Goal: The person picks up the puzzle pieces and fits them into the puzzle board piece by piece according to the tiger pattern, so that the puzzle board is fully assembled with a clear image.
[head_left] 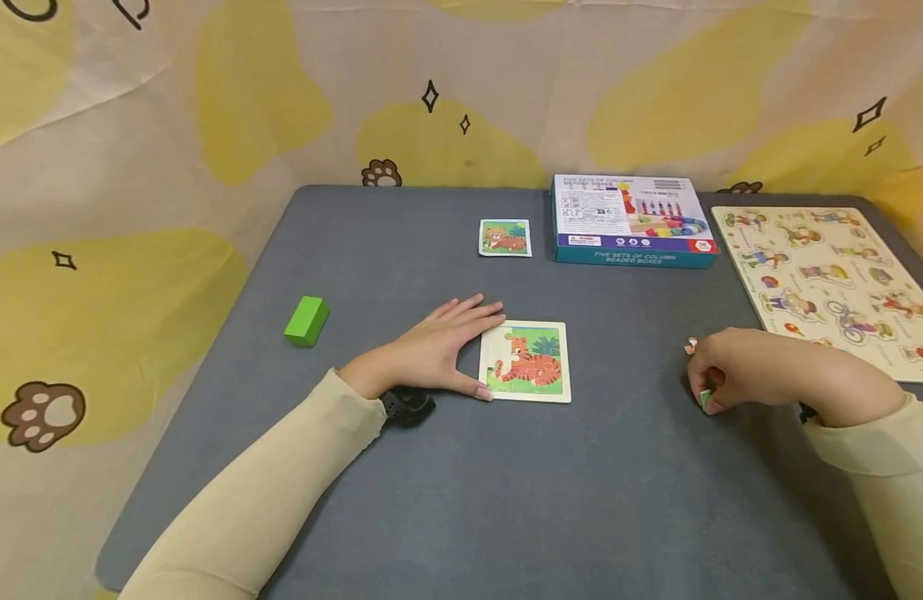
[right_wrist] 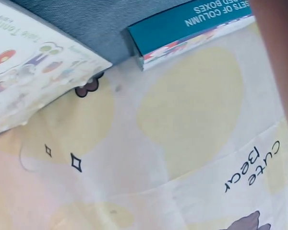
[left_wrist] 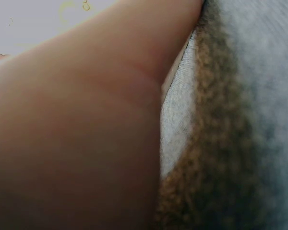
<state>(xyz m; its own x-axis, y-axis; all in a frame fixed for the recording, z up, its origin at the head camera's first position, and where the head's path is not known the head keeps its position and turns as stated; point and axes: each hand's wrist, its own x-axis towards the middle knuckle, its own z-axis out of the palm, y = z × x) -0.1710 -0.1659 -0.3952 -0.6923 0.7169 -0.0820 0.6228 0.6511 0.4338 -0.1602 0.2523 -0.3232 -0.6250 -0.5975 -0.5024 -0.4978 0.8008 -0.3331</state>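
A square tiger jigsaw puzzle [head_left: 532, 367] in a pale frame lies in the middle of the table, with a bare pale area at its left inside the frame. My left hand [head_left: 442, 346] rests at its left edge, fingers spread and thumb at the near left corner. Off to the right, my right hand [head_left: 754, 375] pinches a small green-edged puzzle piece [head_left: 705, 398] between thumb and fingers, low over the table. An orange-and-white bit [head_left: 691, 345] shows beyond the fingers; whether it is a separate piece I cannot tell. The left wrist view holds mostly blurred skin.
Behind the puzzle lies a small tiger picture card [head_left: 505, 238]. A beaded-boxes carton [head_left: 632, 221] sits at the back. At the right lies a pale board [head_left: 836, 279] with printed figures, close to my right hand. A green block [head_left: 307, 321] stands at the left.
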